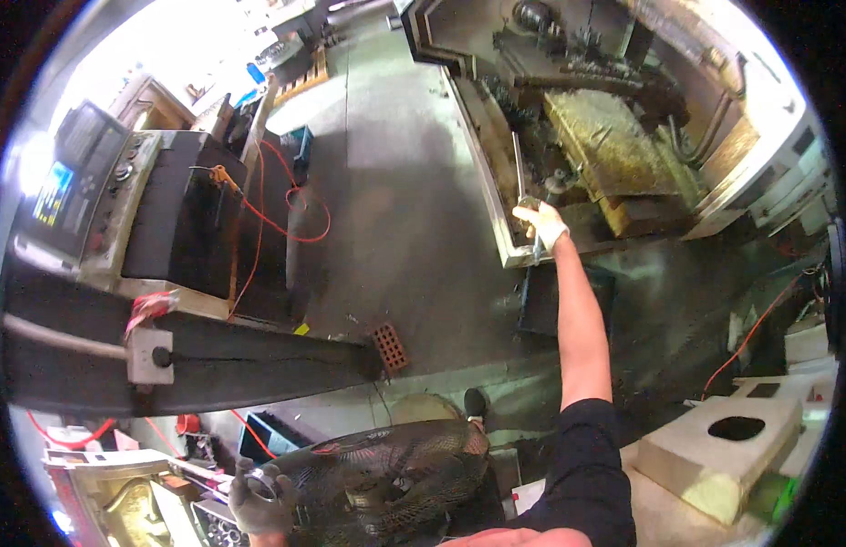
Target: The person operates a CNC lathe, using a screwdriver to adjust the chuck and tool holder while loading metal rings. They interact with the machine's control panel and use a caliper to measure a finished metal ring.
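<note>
My right hand point(543, 223), in a light work glove, is stretched far out to the edge of a big open machine tool point(614, 137). It grips a small metal part or handle point(530, 202) at the machine's front rim. My left hand point(257, 497), in a dark glove, stays low near my body and is closed around a shiny metal ring-shaped part point(263, 481). A dark net-like fabric point(386, 474) lies beside that hand.
A control panel with a screen and knobs point(85, 196) stands at the left, with a red cable point(277, 214) looping over the concrete floor point(395, 182). A red brick point(389, 346) lies on the floor. A pale block with a round hole point(724, 447) sits at lower right.
</note>
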Demonstrator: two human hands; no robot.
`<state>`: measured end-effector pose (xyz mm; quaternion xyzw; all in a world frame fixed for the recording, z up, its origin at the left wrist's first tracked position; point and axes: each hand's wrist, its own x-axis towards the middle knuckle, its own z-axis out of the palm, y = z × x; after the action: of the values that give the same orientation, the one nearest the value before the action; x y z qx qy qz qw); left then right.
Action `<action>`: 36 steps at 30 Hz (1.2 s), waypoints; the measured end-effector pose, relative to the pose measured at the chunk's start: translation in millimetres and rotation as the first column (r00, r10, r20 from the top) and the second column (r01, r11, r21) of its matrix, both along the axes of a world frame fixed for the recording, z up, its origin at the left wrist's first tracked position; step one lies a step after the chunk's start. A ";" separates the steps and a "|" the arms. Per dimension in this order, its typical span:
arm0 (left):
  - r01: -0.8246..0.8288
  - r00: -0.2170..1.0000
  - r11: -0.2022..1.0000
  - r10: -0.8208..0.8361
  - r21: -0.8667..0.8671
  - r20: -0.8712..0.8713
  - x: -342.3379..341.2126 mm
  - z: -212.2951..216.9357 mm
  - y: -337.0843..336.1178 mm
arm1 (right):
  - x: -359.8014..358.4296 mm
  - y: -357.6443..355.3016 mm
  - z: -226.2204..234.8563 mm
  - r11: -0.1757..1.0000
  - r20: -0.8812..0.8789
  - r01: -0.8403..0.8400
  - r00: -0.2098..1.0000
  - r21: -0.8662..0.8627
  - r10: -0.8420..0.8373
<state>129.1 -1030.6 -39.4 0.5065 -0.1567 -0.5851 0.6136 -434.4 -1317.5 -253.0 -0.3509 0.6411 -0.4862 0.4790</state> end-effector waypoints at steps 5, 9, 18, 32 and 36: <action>0.076 0.838 0.923 -0.265 -0.378 -0.478 65.8 11.0 54.0 | 55.8 46.2 102.5 0.974 0.165 0.197 0.970 -0.110 -0.178; 0.110 0.632 0.861 -0.446 -0.497 -0.634 104.6 3.8 74.6 | 117.9 132.8 186.6 0.897 0.179 0.340 0.937 -0.283 -0.299; 0.388 0.491 0.740 -0.670 -0.549 -0.556 148.3 14.5 108.4 | 297.5 292.0 304.2 0.874 0.254 0.250 0.955 -0.417 -0.152; 0.865 0.034 0.284 -0.856 -0.414 -0.516 63.6 -7.4 146.4 | 411.2 622.1 278.1 0.936 0.196 0.245 0.960 -0.251 -0.199; 0.933 0.077 0.243 -0.856 -0.266 -0.511 47.3 10.6 175.2 | 429.6 697.1 276.6 0.921 -0.062 0.360 0.926 -0.148 -0.372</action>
<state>176.4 -855.4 -28.8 0.1414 -0.2051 -0.9628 0.1041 -4.8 -620.4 23.6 -0.2774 0.6821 -0.5929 0.3261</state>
